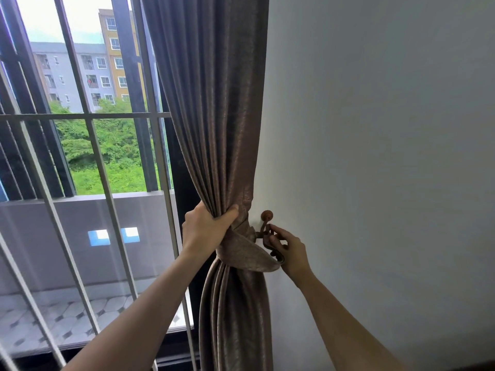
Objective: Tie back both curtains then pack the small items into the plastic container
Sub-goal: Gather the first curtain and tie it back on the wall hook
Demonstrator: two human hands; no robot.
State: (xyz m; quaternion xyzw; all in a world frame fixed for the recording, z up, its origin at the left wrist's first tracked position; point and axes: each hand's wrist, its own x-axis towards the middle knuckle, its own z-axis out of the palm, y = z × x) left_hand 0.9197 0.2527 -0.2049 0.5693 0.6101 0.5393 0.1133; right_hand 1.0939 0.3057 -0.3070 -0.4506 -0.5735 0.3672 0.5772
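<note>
Gathering the soft, heavy-looking curtain point(214, 129) beside the wall, the left hand point(206, 228) clutched its bunched folds above the tieback point(243, 250), while the right hand point(286, 247) pinched the tieback's end near the hook point(265, 223).

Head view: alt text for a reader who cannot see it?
The left hand grips a gathered brown curtain beside a wall, while the right hand holds the tieback near a hook. A barred window stands to the left.
</note>
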